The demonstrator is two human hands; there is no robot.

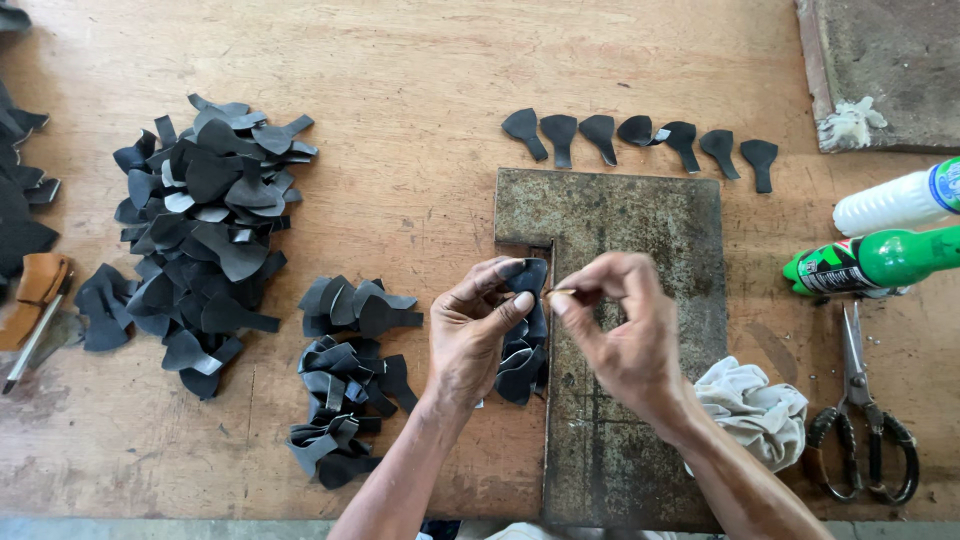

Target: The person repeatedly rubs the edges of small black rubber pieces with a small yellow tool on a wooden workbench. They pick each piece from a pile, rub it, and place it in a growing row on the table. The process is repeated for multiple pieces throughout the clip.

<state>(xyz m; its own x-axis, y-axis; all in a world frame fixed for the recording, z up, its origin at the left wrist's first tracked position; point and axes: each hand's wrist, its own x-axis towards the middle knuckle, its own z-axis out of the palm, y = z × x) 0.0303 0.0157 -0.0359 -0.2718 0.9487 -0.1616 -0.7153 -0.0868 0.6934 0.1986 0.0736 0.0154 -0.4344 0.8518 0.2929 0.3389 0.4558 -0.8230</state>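
Lying at the far left edge of the frame: a tan leather scrap (38,285) and a slim tool beside it. Next to the right, heaped on the wooden worktop (400,80): a big pile of dark cut pieces (205,225), then a smaller pile (345,385) low and left of centre. Pinching one dark leather piece (527,277) at centre frame: the left hand (470,335), thumb and fingers closed on its edge, more such pieces stacked just under it. Meeting it from the right: the right hand (625,335), fingertips clenched on a thin stick-like tool (560,292) whose tip touches the piece; what kind of tool, too small to tell. Both working above a worn grey slab (640,220). Lined up across the upper middle, beyond the slab: a row of separate dark pieces (640,135). Crumpled just right of the right wrist: a whitish rag (755,410). Farther right: a green bottle (880,260) and a white bottle (895,200) on their sides, with scissors (860,420) below.

Best done, probably, by keeping the piece flat between the fingertips, holding it near the edge, and guiding the tool tip with short, light strokes.
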